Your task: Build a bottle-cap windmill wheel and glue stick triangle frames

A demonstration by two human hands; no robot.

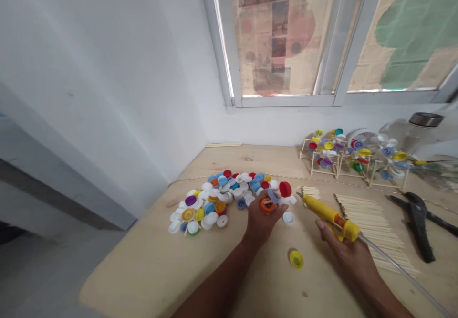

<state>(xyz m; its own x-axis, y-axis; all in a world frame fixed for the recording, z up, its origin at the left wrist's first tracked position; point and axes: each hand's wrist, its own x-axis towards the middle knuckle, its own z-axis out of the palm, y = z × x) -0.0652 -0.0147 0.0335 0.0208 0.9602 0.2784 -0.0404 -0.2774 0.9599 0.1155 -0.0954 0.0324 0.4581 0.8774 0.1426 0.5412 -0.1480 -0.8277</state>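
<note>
My left hand (258, 221) is closed around a cluster of bottle caps, with an orange cap (267, 206), a pale blue one and a red cap (285, 189) showing. My fingers cover part of the cluster. In my right hand (352, 256) is a yellow hot glue gun (331, 216), its nozzle pointing left toward the caps, a short gap away. A long clear glue stick (404, 272) sticks out behind it. Below the cluster a white cap (288, 218) and a yellow cap (296, 259) lie on the table.
A heap of mixed bottle caps (211, 198) spreads left of my left hand. Thin wooden sticks (375, 225) lie in rows at right, beside black pliers-like cutters (417, 222). Several stick frames with cap wheels (324, 151) stand at the back, near a lidded bottle (417, 132).
</note>
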